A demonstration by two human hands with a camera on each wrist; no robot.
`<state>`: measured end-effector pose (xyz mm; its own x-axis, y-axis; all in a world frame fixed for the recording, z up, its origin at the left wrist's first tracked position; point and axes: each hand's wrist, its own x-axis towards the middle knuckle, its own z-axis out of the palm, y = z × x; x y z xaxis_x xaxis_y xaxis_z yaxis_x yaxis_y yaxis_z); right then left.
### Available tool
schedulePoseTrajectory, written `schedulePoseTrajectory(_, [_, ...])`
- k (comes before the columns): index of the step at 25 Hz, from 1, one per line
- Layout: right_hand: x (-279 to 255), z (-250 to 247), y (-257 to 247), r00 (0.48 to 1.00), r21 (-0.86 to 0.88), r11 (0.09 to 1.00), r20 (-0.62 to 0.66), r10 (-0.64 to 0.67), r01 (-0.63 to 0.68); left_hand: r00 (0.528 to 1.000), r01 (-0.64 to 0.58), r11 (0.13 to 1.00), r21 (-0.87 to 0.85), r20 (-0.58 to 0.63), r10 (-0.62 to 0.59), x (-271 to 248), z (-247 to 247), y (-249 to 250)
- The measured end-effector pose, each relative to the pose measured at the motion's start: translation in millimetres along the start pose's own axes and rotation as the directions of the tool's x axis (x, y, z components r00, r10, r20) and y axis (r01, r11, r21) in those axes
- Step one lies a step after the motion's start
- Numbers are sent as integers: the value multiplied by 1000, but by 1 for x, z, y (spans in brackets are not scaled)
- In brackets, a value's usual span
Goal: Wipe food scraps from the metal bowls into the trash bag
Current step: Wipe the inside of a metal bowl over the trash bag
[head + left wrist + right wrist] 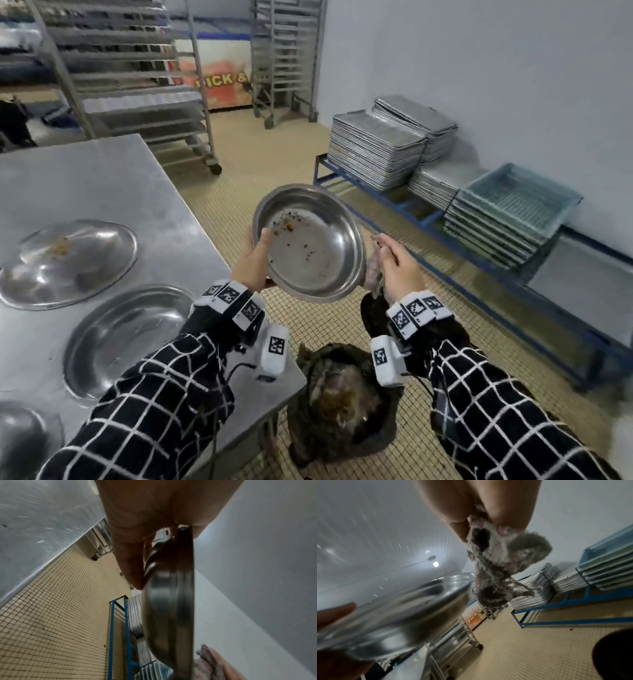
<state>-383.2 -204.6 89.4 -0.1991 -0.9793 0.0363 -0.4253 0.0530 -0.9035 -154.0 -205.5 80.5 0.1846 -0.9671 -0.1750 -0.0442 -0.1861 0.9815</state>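
Observation:
My left hand (255, 258) grips a round metal bowl (310, 245) by its left rim, thumb inside, tilted toward me over the floor. Brown food scraps (291, 222) cling to its upper left inside. In the left wrist view the bowl (169, 601) shows edge-on between thumb and fingers. My right hand (399, 262) pinches a dirty grey rag (496, 563) just right of the bowl's rim; the rag (376, 270) hangs below the fingers. The dark trash bag (342, 404) stands open on the floor below, with waste inside.
The steel table (102, 192) at left carries several more metal bowls (126, 335), one with scraps (61, 246). Stacked baking trays (380, 147) and blue mesh crates (517, 205) sit on a low blue frame along the right wall. Wheeled tray racks (137, 85) stand behind.

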Motion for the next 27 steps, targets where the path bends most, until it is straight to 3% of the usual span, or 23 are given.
schedulePoseTrajectory(2, [16,6,9,998,-57,997,-24,-61,59,997,-57,991,117,53,51,15,3,-6])
schedulePoseTrajectory(7, [57,32,16,974,-261,942,-31,-225,209,984,-82,965,248,175,38,19,13,6])
schedulePoseTrajectory(10, [80,49,18,954,-327,900,7,-301,287,972,-123,965,233,226,70,19,23,10])
schedulePoseTrajectory(12, [84,59,14,930,-316,875,101,-355,368,973,-110,977,185,222,67,24,28,7])
schedulePoseTrajectory(14, [79,65,9,868,-303,815,226,-442,494,973,-122,980,160,217,86,30,33,8])
schedulePoseTrajectory(16, [71,64,12,760,-281,719,391,-520,636,971,-141,983,121,210,114,34,42,9])
schedulePoseTrajectory(18, [68,56,22,651,-285,636,600,-464,717,973,-134,986,103,202,111,40,53,11])
schedulePoseTrajectory(20, [72,41,31,584,-280,611,717,-379,740,976,-144,983,116,180,122,44,64,15])
schedulePoseTrajectory(22, [85,19,29,613,-245,630,635,-469,737,972,-181,975,129,176,157,49,73,19])
schedulePoseTrajectory(24, [108,-9,19,696,-256,661,431,-574,705,970,-204,970,129,164,182,51,84,26])
schedulePoseTrajectory(25, [123,-21,14,713,-288,654,355,-605,699,970,-207,968,145,156,184,52,89,30])
schedulePoseTrajectory(27, [147,-37,11,725,-350,635,320,-610,688,966,-234,958,163,151,210,53,102,39])
